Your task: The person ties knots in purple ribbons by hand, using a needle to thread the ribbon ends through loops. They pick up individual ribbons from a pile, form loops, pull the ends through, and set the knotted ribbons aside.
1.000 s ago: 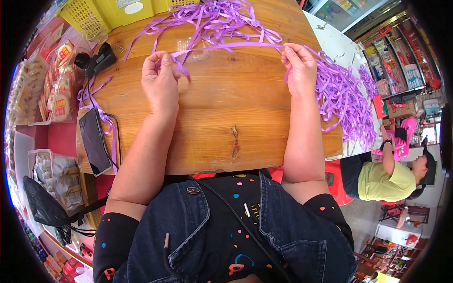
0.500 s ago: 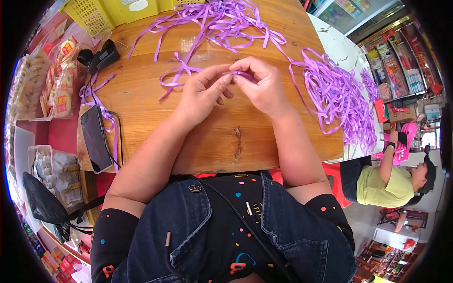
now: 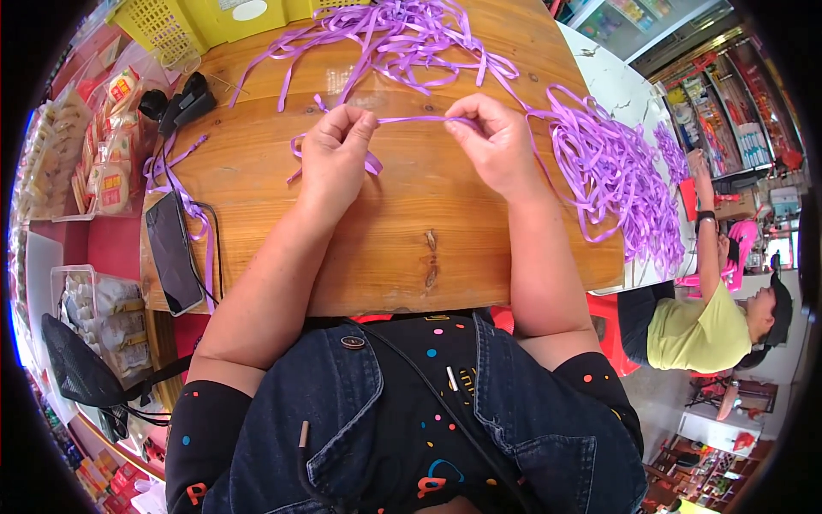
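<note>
Nearest my camera, the brown wooden table (image 3: 402, 248) bears a flat black rectangular phone (image 3: 171, 254) by its left edge, a thin black cable beside it. Farther in, I see the left hand (image 3: 336, 154) and the right hand (image 3: 499, 150) each pinching a narrow, flat purple ribbon (image 3: 411, 119), stretched nearly straight between them; the left hand blocks my view of some loops there. A dense purple ribbon heap (image 3: 612, 180) lies to the right. Farthest, a looser purple ribbon tangle (image 3: 402, 38) sits beside a yellow plastic basket (image 3: 201, 21).
</note>
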`<action>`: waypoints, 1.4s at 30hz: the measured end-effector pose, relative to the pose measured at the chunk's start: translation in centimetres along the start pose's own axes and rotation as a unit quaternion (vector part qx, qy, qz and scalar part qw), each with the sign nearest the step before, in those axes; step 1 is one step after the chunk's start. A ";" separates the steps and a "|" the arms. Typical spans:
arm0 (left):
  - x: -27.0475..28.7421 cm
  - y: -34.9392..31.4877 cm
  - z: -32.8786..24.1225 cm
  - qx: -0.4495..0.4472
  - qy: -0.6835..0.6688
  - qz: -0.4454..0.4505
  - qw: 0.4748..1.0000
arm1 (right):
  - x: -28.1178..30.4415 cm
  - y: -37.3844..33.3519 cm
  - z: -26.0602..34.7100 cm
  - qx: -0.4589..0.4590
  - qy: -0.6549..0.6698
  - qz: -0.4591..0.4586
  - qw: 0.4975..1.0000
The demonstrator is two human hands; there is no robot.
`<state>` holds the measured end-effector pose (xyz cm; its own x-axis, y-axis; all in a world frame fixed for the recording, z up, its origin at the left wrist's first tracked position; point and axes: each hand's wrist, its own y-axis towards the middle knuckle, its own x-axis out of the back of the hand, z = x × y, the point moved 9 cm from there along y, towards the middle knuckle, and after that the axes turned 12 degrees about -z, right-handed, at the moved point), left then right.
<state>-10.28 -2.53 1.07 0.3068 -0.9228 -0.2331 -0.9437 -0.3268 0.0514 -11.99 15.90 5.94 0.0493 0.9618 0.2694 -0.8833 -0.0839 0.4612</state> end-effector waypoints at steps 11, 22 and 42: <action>1.3 0.7 -0.4 -0.020 0.015 -0.042 0.999 | 3.8 1.4 -1.3 -0.025 0.030 -0.068 0.997; -0.4 -0.2 -0.6 -0.065 0.079 0.024 0.994 | 6.7 2.0 -2.5 -0.039 0.115 -0.173 0.977; -2.5 -2.0 0.1 0.014 0.037 0.116 0.992 | -2.0 -0.6 1.9 0.033 0.040 0.019 0.998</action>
<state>-9.11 0.44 1.42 0.0886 -0.9852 -0.1465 -0.9928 -0.0993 0.0673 -10.69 13.54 6.68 -0.0243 0.9752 0.2201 -0.8513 -0.1356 0.5069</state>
